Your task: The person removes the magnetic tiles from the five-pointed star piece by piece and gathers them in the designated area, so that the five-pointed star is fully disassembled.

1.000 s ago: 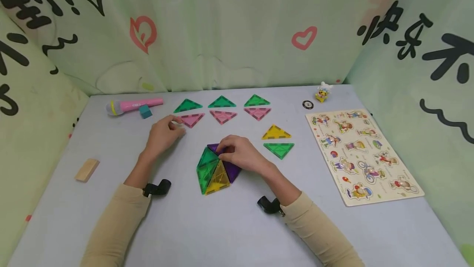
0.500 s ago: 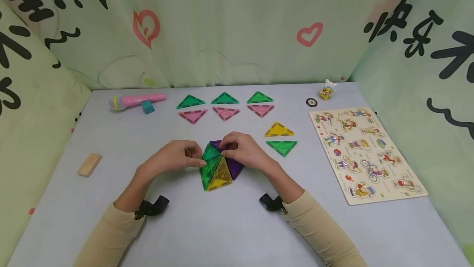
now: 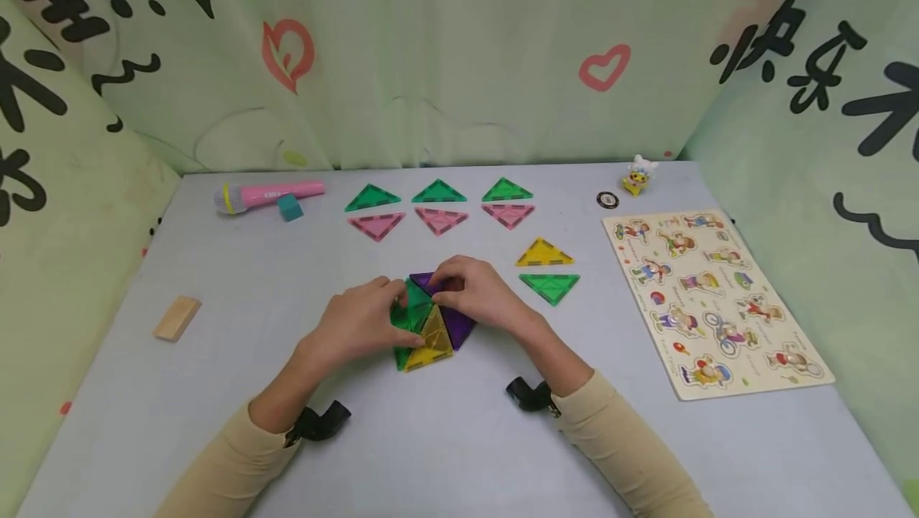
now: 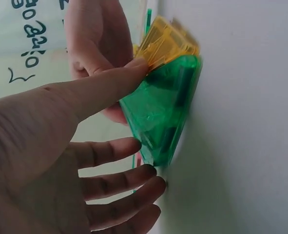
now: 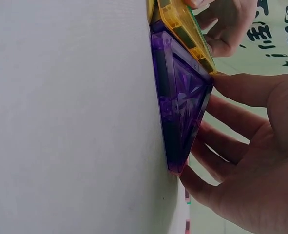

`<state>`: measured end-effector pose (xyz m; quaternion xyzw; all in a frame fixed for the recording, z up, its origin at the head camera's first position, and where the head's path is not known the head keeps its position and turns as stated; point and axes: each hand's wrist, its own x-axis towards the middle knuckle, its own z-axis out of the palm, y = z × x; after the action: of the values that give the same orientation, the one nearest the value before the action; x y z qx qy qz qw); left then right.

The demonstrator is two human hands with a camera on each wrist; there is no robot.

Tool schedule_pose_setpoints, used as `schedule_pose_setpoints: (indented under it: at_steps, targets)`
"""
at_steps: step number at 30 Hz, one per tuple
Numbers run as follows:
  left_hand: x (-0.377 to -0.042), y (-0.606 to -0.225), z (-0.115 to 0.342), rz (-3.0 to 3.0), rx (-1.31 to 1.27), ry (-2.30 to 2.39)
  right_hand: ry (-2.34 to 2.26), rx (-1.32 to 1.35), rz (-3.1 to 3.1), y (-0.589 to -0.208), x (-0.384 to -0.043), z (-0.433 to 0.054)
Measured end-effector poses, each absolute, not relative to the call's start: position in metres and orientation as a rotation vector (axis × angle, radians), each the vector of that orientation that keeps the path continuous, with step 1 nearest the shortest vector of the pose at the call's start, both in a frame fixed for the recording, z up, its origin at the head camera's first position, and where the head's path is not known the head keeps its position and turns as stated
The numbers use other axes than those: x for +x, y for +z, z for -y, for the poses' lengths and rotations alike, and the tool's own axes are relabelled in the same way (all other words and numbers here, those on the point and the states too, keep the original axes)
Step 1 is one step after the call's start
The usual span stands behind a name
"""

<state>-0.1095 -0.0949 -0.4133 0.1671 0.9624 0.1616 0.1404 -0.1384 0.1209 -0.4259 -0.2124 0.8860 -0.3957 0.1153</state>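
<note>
In the head view, a joined cluster of triangular magnetic tiles rests mid-table: green tiles (image 3: 419, 309), a yellow tile (image 3: 435, 342) and purple tiles (image 3: 460, 329). My left hand (image 3: 359, 322) holds the green side. In the left wrist view its thumb lies at the seam between the green tile (image 4: 158, 112) and the yellow tile (image 4: 165, 41), with fingertips at the green tile's edge. My right hand (image 3: 479, 291) holds the purple side. In the right wrist view, thumb and fingers lie along the edges of a purple tile (image 5: 185, 100). Both hands hide parts of the cluster.
Loose green triangles (image 3: 439, 191) and pink triangles (image 3: 440, 220) lie in rows behind. A loose yellow triangle (image 3: 544, 253) and green triangle (image 3: 549, 287) lie to the right, near a picture puzzle board (image 3: 718, 306). A pink microphone (image 3: 283, 193), teal block (image 3: 290, 207) and wooden block (image 3: 177, 318) are leftward.
My left hand has come from beside the pink triangles to the cluster's green side, its thumb now at the yellow tile. My right hand has stayed at the cluster.
</note>
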Motion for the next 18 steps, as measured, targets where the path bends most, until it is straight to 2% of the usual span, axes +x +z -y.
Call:
schedule_pose_setpoints:
  at_steps: [12, 18]
  targets:
    - [-0.1078, -0.4187, 0.0916, -2.837, 0.505, 0.528, -1.031, -0.544, -2.666, -0.4291, -0.1396, -0.1251]
    - [-0.1061, -0.4150, 0.0907, -2.771, 0.522, 0.510, -1.001, -0.586, -2.665, -0.4288, -0.1411, -0.1265]
